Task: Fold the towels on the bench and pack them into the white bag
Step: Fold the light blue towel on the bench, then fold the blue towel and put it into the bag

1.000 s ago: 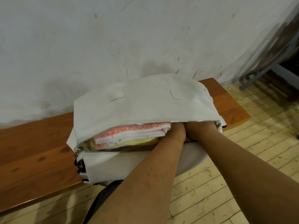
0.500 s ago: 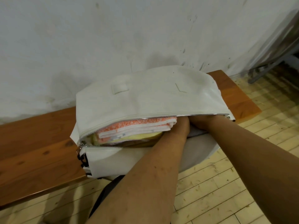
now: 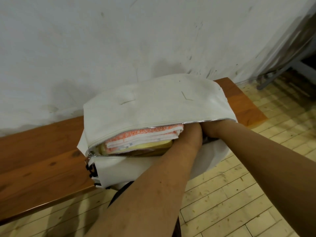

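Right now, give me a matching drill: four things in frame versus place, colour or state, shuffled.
Things:
1 bag
2 orange towel
3 yellow towel
4 bench

Descriptions:
A wooden, under the bag
B white, unzipped
C top of the stack
D lower in the stack

Pairs: 1-B, 2-C, 3-D, 4-A

White wall (image 3: pixel 119 40), wooden bench (image 3: pixel 42 151), plank floor (image 3: pixel 230 194)

Dim, even light; the white bag (image 3: pixel 153 106) casts a soft shadow on the wall (image 3: pixel 102 40); edges bend, far right blurred.
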Demonstrator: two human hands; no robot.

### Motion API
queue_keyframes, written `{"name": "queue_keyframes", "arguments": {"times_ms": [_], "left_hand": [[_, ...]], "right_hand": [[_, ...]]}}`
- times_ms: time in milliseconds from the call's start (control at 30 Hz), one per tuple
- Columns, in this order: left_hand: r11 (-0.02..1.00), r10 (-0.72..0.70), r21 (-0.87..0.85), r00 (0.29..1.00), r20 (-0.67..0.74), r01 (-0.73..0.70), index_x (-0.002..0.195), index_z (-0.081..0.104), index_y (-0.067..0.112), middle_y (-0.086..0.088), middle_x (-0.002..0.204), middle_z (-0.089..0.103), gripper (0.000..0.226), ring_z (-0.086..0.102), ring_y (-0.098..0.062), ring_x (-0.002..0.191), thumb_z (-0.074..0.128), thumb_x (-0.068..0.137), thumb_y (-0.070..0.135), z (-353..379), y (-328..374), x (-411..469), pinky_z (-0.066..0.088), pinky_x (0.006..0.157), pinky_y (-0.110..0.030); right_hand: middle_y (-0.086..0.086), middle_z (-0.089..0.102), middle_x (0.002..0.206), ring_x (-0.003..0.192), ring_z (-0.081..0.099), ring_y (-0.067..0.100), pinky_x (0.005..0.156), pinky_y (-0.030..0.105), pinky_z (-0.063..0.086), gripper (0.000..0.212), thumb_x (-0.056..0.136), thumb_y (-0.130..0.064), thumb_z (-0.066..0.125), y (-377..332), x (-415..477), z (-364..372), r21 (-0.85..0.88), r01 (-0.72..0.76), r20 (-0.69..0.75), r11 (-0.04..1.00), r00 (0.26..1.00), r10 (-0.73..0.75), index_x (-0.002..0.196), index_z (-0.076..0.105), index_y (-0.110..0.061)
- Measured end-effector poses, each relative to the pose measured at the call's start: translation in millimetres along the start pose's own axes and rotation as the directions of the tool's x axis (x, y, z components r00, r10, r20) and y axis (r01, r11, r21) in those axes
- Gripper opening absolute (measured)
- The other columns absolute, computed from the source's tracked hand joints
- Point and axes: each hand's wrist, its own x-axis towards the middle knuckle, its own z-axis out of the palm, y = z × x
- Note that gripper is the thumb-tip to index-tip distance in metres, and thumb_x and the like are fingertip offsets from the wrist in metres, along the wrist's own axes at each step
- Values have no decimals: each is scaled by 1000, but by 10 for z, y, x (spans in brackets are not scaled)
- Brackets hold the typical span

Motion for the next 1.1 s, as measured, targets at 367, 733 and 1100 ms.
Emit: {"name": "queue_keyframes", "arguments": {"times_ms": [367,733,1100], "left_hand": [[788,223,567,970,101,-240,144,41,0,-27,151,36,63,30,-39,142,45,101,45,73,-436,-781,33,115,-47],[885,385,309,921,-63,-349,122,60,21,-2,120,65,30,61,-20,109,48,100,38,-432,-772,-1156,53,92,-36],[933,360,51,908,-217,-357,119,66,33,16,107,67,25,59,2,101,53,101,22,-1591,-1762,-2007,50,89,-21]], "right_hand": [[8,35,161,150,29,25,123,46,18,74,94,-45,5,364,-702,337,-624,93,-140,776,964,-228,157,29,-15],[-3,74,99,88,61,12,78,17,44,22,91,-7,62,-199,-1465,683,63,398,-722,915,651,-233,103,78,-19],[-11,69,96,91,60,2,82,9,43,18,92,-9,62,-1697,-2003,1183,142,737,-644,660,576,-504,100,73,-21]]}}
